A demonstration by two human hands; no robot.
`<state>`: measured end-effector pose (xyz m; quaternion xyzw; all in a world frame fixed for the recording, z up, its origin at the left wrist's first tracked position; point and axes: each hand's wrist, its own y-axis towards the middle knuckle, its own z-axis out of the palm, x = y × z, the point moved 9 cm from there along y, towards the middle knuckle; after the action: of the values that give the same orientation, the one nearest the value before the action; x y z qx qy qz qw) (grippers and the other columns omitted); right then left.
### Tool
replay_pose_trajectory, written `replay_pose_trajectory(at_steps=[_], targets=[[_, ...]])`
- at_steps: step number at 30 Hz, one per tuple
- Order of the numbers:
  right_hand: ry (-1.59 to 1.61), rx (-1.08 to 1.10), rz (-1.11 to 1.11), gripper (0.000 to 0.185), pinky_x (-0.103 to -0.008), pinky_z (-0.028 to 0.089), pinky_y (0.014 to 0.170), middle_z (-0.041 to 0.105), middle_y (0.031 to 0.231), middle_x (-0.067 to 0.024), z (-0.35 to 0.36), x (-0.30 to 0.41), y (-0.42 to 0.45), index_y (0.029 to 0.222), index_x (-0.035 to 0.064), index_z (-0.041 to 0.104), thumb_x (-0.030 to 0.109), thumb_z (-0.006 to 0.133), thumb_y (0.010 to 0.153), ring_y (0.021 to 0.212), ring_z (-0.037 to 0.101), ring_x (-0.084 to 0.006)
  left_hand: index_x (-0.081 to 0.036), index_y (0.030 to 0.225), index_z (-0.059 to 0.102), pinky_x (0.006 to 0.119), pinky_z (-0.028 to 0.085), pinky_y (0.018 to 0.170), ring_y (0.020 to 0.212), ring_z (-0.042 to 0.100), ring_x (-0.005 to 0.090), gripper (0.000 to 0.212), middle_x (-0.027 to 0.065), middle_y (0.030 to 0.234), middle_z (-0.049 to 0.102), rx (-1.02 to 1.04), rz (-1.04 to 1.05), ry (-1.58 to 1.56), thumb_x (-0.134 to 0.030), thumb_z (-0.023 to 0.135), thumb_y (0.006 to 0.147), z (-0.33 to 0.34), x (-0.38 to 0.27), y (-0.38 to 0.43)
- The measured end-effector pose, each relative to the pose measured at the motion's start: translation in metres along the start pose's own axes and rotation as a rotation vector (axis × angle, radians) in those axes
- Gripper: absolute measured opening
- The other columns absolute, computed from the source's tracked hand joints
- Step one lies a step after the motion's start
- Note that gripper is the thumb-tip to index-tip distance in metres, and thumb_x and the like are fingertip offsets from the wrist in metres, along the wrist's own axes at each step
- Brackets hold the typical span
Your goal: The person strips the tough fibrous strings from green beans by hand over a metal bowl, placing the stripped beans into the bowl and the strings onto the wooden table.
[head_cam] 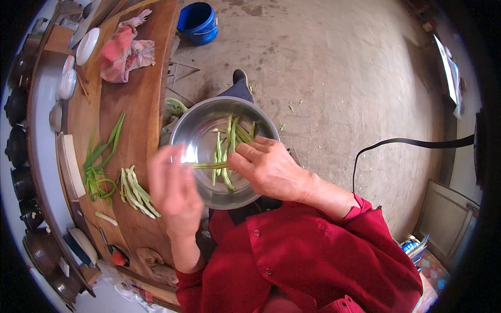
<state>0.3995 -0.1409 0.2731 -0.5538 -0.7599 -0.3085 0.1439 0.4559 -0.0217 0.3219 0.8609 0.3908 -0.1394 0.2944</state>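
A stainless steel bowl (184, 121) rests on my lap with several green beans (219, 150) lying in it. Over its right side, my right hand (270, 168) pinches one end of a long green bean (207, 166), which lies crosswise above the others. The bean's far end reaches the fingers of my left hand (174, 187), by the bowl's left rim. That hand is motion-blurred, so whether its fingers grip the bean is unclear. Beside it on the wooden table (129, 101) lies a pile of pale green beans (137, 191).
Green onion leaves (103, 156) and a pale short piece (106, 218) lie on the table. Farther along are a red checked cloth (125, 51) and a white dish (87, 46). A blue bucket (199, 33) stands on the floor. A black cable (411, 143) runs at right.
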Motion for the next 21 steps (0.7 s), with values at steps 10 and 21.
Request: replay_pose_trajectory(at_steps=[10, 21], targets=[[-0.057, 0.056, -0.137, 0.017, -0.0347, 0.049, 0.065, 0.056, 0.079, -0.0074, -0.002, 0.010, 0.007, 0.088, 0.0049, 0.056, 0.017, 0.058, 0.076, 0.070, 0.062, -0.0244, 0.000, 0.099, 0.059, 0.035, 0.049, 0.052, 0.061, 0.061, 0.0246, 0.025, 0.0088, 0.090, 0.052, 0.418, 0.206, -0.015, -0.001, 0.064, 0.075, 0.038, -0.023, -0.013], [0.485, -0.140, 0.090, 0.006, -0.0363, 0.047, 0.061, 0.058, 0.073, -0.0113, 0.016, -0.010, 0.004, 0.084, 0.0023, 0.055, 0.004, 0.059, 0.081, 0.068, 0.061, -0.0259, -0.003, 0.090, 0.060, 0.034, 0.046, 0.044, 0.051, 0.057, 0.0220, 0.019, 0.0066, 0.080, 0.056, 0.157, 0.198, -0.045, 0.001, 0.066, 0.072, 0.027, -0.015, -0.009]])
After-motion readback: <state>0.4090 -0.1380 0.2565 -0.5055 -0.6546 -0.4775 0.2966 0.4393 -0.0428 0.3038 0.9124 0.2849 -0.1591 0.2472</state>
